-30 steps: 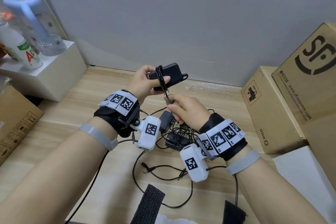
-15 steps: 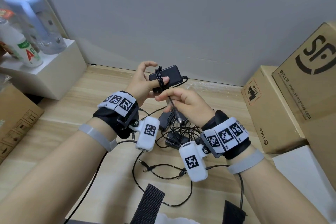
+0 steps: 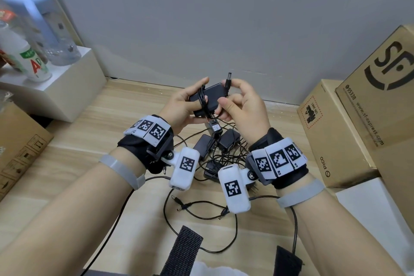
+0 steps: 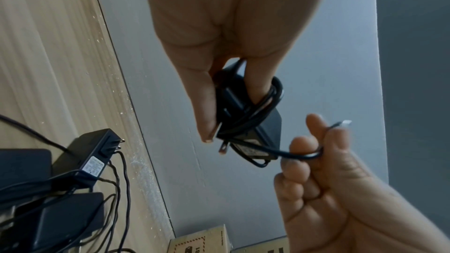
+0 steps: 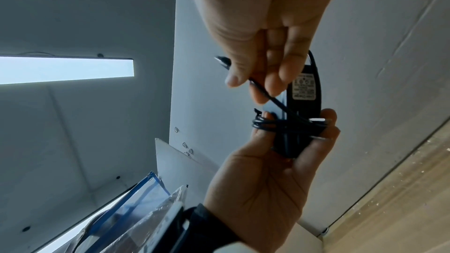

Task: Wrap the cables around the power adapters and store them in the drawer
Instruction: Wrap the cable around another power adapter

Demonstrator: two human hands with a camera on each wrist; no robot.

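Observation:
My left hand [image 3: 197, 94] grips a black power adapter [image 3: 212, 96] above the wooden table [image 3: 94, 123], close to the wall. Its thin black cable [image 3: 202, 102] is looped several times around the adapter's middle and over a left finger, as the cable loops [image 4: 269, 101] show in the left wrist view. My right hand [image 3: 233, 87], just right of the adapter, pinches the free cable end, with the barrel plug [image 3: 228, 78] pointing up. In the right wrist view the adapter [image 5: 303, 107] shows its label and prongs. No drawer is in view.
A tangled pile of other black adapters [image 3: 215, 148] and cables lies on the table below my hands, and loose plug ends [image 3: 179, 201] lie nearer me. A white box [image 3: 67, 89] with bottles stands left. Cardboard boxes [image 3: 331, 136] line the right side.
My right hand has risen from below the adapter to its right side, bringing the cable end up. The plug, hidden before, now sticks up from its fingers. The left hand stayed put.

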